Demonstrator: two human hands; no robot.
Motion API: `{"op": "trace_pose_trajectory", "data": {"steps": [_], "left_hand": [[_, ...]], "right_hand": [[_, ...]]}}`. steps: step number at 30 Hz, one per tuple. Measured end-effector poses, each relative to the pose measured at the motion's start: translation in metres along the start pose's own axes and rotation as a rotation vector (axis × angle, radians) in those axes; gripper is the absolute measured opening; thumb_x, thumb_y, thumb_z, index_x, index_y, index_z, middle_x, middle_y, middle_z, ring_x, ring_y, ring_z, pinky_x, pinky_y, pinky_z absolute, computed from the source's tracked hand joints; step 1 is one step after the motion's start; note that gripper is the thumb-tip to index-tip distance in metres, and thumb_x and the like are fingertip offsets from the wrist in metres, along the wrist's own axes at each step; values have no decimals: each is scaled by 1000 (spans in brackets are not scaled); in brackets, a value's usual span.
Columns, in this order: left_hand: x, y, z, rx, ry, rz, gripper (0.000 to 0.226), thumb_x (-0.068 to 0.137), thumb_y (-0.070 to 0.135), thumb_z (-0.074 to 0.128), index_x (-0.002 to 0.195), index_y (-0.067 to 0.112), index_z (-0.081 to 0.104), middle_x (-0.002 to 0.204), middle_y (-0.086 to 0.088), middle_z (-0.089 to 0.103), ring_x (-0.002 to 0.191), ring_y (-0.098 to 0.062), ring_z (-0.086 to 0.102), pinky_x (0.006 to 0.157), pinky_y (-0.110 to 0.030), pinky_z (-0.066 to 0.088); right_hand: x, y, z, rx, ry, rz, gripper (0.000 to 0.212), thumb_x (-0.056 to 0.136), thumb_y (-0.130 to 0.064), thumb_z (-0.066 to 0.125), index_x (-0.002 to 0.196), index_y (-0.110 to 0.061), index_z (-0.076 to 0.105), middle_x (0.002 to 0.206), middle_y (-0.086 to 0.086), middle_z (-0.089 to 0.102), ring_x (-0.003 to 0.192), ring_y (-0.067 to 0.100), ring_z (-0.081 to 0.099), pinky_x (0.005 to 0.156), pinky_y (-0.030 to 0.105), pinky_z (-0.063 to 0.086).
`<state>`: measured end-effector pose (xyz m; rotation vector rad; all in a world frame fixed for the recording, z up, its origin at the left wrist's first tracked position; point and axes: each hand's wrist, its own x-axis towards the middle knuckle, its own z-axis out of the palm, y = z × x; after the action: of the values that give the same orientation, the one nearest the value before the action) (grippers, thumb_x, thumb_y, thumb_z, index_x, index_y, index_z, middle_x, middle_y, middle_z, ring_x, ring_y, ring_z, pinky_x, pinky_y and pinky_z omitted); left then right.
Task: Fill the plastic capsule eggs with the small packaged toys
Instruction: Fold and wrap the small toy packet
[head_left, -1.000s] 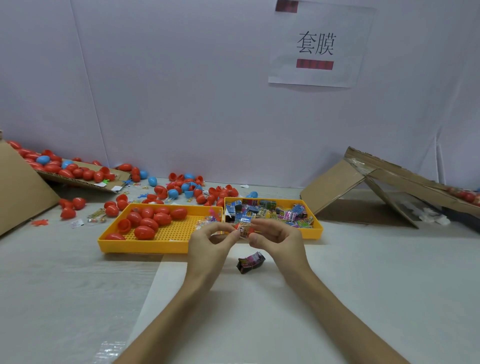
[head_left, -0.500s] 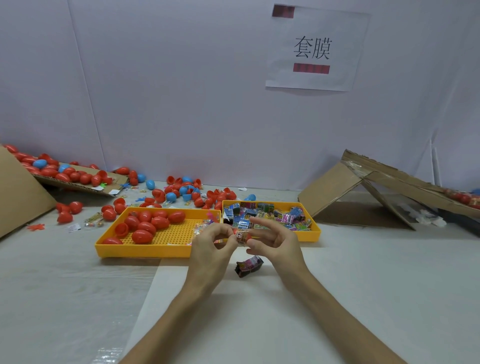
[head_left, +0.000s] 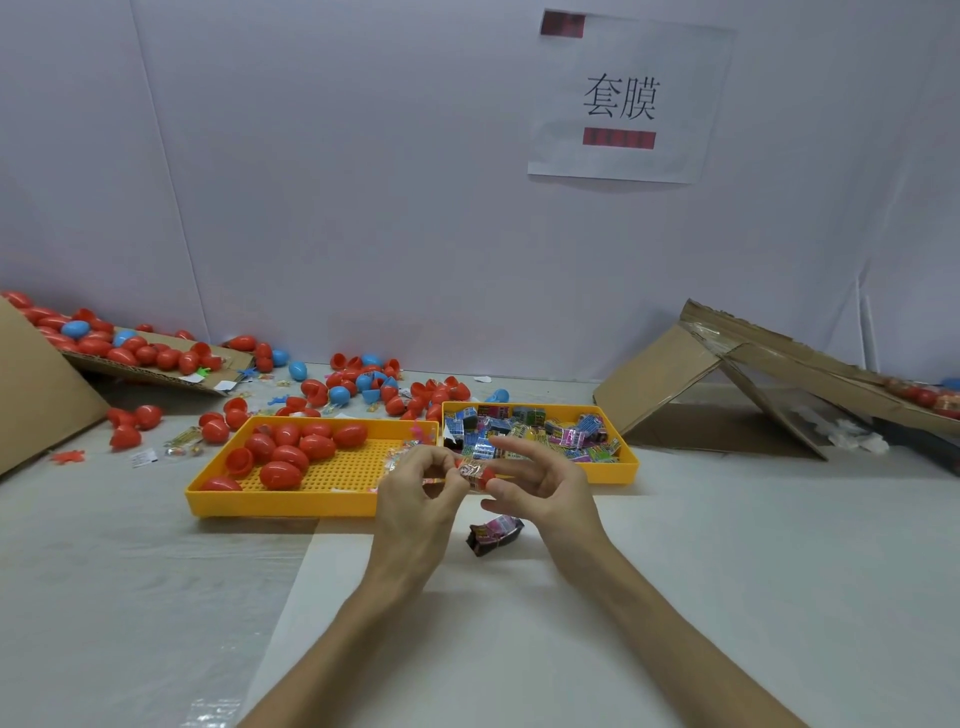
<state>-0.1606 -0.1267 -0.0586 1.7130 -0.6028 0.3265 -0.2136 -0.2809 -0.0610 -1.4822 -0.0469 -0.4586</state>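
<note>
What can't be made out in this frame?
Head view:
- whether the packaged toy is inside the capsule egg: the fingers of the left hand and right hand cover it.
- red eggs in the left tray: filled or empty, shells opaque.
- packets in the right tray: print too small.
- right cardboard box: cut off by edge.

right grip (head_left: 545, 486) fingers splayed wider, left grip (head_left: 415, 486) curled tighter on packet (head_left: 471, 471)

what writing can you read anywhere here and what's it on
"套膜": on the white paper sheet on the back wall.
Blurred, unreadable: the red bars above and below it.
Too small to read: print on the toy packets in the tray.
Blurred: print on the held packet.
</note>
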Motion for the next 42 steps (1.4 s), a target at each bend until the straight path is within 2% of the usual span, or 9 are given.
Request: {"op": "trace_pose_trajectory", "data": {"steps": [9, 14, 18, 21, 23, 26, 29, 31, 42], "left_hand": [[3, -3, -3, -158, 34, -93, 8, 91, 13, 73, 90, 21, 72, 91, 4, 74, 89, -8, 70, 79, -20, 57], [-8, -11, 4, 235, -233, 179, 17, 90, 27, 75, 105, 22, 70, 103, 16, 67, 94, -1, 63, 80, -22, 53], [-15, -18, 12, 502, -422, 155, 33, 89, 40, 71, 119, 31, 60, 114, 15, 60, 101, -9, 58, 83, -27, 51], [-14, -19, 11, 469, -420, 107, 32, 89, 31, 71, 119, 30, 59, 106, 11, 59, 94, -8, 57, 83, -26, 51], [-13, -20, 11, 442, -418, 91, 34, 89, 25, 71, 121, 29, 58, 100, 11, 60, 88, -8, 58, 79, -24, 51], [-11, -20, 12, 400, -422, 62, 37, 87, 20, 73, 119, 28, 57, 92, 12, 60, 80, -4, 56, 72, -20, 48], [-11, -20, 10, 371, -421, 40, 35, 84, 20, 79, 113, 26, 59, 91, 11, 62, 77, 0, 56, 69, -16, 46], [-11, -19, 9, 345, -415, 40, 34, 83, 22, 80, 110, 26, 59, 91, 10, 64, 76, 0, 58, 67, -14, 46], [-11, -22, 12, 348, -402, 18, 37, 81, 21, 81, 109, 29, 59, 97, 8, 63, 84, -6, 62, 75, -25, 54]], "right_hand": [[8, 1, -8, 63, 92, 34, 22, 95, -4, 64, 113, -11, 74, 107, 8, 77, 99, 26, 74, 74, 29, 60], [29, -29, -40, 316, 213, 189, 26, 96, 0, 56, 119, -1, 67, 109, 11, 75, 97, 21, 73, 76, 23, 59], [75, -92, -89, 555, 473, 94, 32, 100, 0, 51, 132, 2, 56, 84, 8, 75, 81, 16, 71, 69, 20, 59], [102, -137, -128, 670, 694, 30, 44, 104, -13, 53, 145, -1, 43, 123, 16, 64, 110, 25, 66, 91, 29, 56], [99, -140, -125, 558, 681, 103, 41, 105, -16, 51, 143, -3, 41, 129, 18, 57, 112, 26, 66, 96, 34, 54], [68, -102, -83, -129, 379, 176, 4, 98, -13, 61, 100, -10, 64, 88, 10, 68, 66, 14, 68, 66, 30, 54], [24, -42, -37, -734, 19, 268, 20, 88, -35, 76, 77, -19, 69, 72, 2, 71, 60, 11, 64, 54, 25, 47], [7, -17, -17, -916, -26, 299, 30, 78, -46, 82, 77, -19, 68, 74, -1, 70, 67, 12, 64, 53, 24, 44], [9, -4, -18, -755, -27, 297, 10, 85, -18, 80, 78, -11, 80, 73, 6, 76, 73, 24, 72, 70, 37, 57]]}}
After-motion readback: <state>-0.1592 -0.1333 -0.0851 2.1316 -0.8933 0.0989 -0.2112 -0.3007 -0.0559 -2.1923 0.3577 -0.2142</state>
